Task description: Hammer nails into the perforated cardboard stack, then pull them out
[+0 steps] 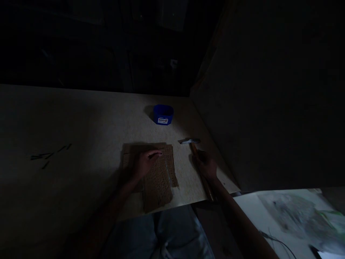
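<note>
Layered pieces of brown corrugated cardboard (159, 183) lie at the table's front edge. Over their upper part is my left hand (145, 162), thumb and fingers pinched together; whatever they hold, if anything, is too small and dark to name. To the right, my right hand (206, 165) is wrapped round the wooden handle of a hammer (194, 148). The hammer lies along the tabletop, its metal head pointing away from me and the handle's end reaching the front edge.
A blue plastic tub (163, 116) with a white label stands behind the cardboard. Several thin dark pieces (50, 155) are scattered on the table (88, 118) at the left. A dark panel (269, 108) rises along the right side. Clear plastic bags (299, 212) lie on a white surface at the lower right.
</note>
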Motion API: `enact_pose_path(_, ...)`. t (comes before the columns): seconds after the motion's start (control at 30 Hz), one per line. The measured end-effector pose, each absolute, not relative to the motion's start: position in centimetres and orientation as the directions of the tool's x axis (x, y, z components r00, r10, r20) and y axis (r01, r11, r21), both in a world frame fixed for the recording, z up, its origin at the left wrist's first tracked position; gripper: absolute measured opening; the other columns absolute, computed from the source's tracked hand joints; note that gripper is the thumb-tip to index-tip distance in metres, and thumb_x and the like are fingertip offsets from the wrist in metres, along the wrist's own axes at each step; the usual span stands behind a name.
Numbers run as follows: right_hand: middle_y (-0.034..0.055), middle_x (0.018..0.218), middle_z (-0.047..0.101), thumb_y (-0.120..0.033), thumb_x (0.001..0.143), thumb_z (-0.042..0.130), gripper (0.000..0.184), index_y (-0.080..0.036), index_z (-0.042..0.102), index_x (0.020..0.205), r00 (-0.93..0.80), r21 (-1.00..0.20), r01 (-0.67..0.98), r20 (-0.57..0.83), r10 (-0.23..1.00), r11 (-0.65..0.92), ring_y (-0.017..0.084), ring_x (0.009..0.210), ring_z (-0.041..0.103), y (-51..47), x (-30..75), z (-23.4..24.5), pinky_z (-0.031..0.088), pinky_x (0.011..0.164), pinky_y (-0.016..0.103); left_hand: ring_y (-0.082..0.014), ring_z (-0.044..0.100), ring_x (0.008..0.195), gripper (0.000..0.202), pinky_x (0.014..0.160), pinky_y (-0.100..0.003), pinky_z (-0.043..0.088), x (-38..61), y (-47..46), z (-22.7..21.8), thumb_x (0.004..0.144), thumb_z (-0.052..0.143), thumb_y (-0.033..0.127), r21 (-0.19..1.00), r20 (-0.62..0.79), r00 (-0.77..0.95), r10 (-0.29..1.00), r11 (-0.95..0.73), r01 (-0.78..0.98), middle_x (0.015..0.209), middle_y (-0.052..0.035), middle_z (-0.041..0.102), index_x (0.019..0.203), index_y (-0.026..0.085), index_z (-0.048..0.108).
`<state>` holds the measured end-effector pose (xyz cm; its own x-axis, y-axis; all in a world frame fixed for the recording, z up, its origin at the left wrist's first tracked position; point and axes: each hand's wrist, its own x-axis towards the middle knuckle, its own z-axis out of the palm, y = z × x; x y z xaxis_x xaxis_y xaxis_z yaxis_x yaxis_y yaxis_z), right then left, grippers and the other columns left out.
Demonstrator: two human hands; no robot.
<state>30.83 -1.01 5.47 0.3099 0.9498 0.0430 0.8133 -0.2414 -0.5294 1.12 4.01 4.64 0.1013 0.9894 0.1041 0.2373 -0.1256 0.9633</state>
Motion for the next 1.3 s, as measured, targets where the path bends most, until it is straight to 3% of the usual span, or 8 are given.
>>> enact_pose_path(0.2,0.009,0.119,0.074,-0.058,0.088,0.057,0.053,-0.022,0.068,0.126,0.333,-0.542,0.796,0.019,0.943,-0.27,0.029,0.106,0.071,-1.0,30.9,5.5,0.053,0.085,0.036,-0.0214,0.074,0.085,0.018,0.079,-0.032,0.059,1.2,4.0,4.4,0.082,0.068,0.037,0.959,0.112,0.117,0.987,-0.138,0.247,0.092,-0.0027,0.08,0.09,0.026,0.079)
enact_pose_path(0.63,0.0089,0.119,0.074,-0.058,0.088,0.058,0.054,-0.022,0.067,0.127,0.355,-0.521,0.794,-0.017,0.935,-0.312,0.029,0.105,0.07,-1.0,30.7,5.8,0.053,0.084,0.037,-0.0224,0.073,0.099,0.026,0.092,-0.037,0.058,1.6,3.7,3.4,0.085,0.066,0.037,0.962,0.11,0.129,0.985,-0.138,0.234,0.11,-0.0054,0.078,0.106,0.025,0.076)
enact_pose_path(0.73,0.0087,0.119,0.074,-0.056,0.09,0.055,0.052,-0.021,0.066,0.128,0.332,-0.504,0.815,0.004,0.943,-0.285,0.029,0.105,0.07,-1.1,30.7,6.0,0.052,0.083,0.036,-0.0217,0.073,0.096,0.027,0.09,-0.037,0.058,1.6,3.7,3.5,0.083,0.068,0.033,0.971,0.096,0.121,0.988,-0.119,0.206,0.107,-0.0062,0.078,0.107,0.023,0.074)
enact_pose_path(0.87,0.0116,0.121,0.072,-0.046,0.096,0.05,0.044,-0.019,0.065,0.128,0.22,-0.396,0.897,0.011,0.975,-0.198,0.029,0.103,0.071,-1.2,30.3,6.8,0.051,0.08,0.033,-0.0197,0.072,0.089,0.023,0.082,-0.033,0.058,1.7,3.7,4.1,0.079,0.071,0.03,0.978,0.094,0.111,0.989,-0.113,0.178,0.1,-0.0048,0.077,0.1,0.023,0.069)
enact_pose_path(1.0,0.0177,0.106,0.073,-0.034,0.099,0.046,0.033,-0.014,0.069,0.112,0.169,-0.25,0.952,-0.055,0.984,-0.177,0.028,0.088,0.072,-0.5,29.7,8.3,0.048,0.07,0.031,-0.0169,0.068,0.077,0.011,0.072,-0.028,0.055,1.8,3.7,4.4,0.077,0.07,0.029,0.966,0.113,0.091,0.989,-0.13,0.222,0.086,-0.0018,0.074,0.083,0.022,0.065)
enact_pose_path(1.17,0.0144,0.087,0.071,-0.023,0.095,0.048,0.022,-0.014,0.068,0.097,0.216,-0.414,0.877,-0.116,0.969,-0.245,0.021,0.072,0.067,0.2,29.3,9.2,0.042,0.059,0.026,-0.0141,0.062,0.069,0.019,0.064,-0.024,0.049,1.9,3.8,3.8,0.078,0.067,0.032,0.96,0.143,0.122,0.982,-0.168,0.224,0.071,0.0017,0.066,0.067,0.021,0.055)
enact_pose_path(1.23,0.0072,0.073,0.066,-0.03,0.097,0.047,0.025,-0.015,0.066,0.1,0.193,-0.509,0.832,-0.11,0.975,-0.222,0.017,0.06,0.061,-0.6,28.9,9.6,0.04,0.052,0.024,-0.0135,0.061,0.067,0.022,0.064,-0.023,0.047,1.9,3.9,3.5,0.078,0.067,0.032,0.955,0.149,0.132,0.98,-0.177,0.238,0.068,0.0028,0.063,0.065,0.021,0.052)
enact_pose_path(1.3,-0.0014,0.058,0.053,-0.044,0.098,0.045,0.033,-0.016,0.062,0.101,0.137,-0.723,0.669,-0.107,0.985,-0.172,0.013,0.047,0.048,-2.3,28.1,10.4,0.034,0.044,0.023,-0.0132,0.06,0.067,0.022,0.063,-0.023,0.046,1.9,4.0,3.4,0.078,0.067,0.03,0.951,0.146,0.135,0.98,-0.177,0.254,0.068,0.0035,0.062,0.066,0.021,0.052)
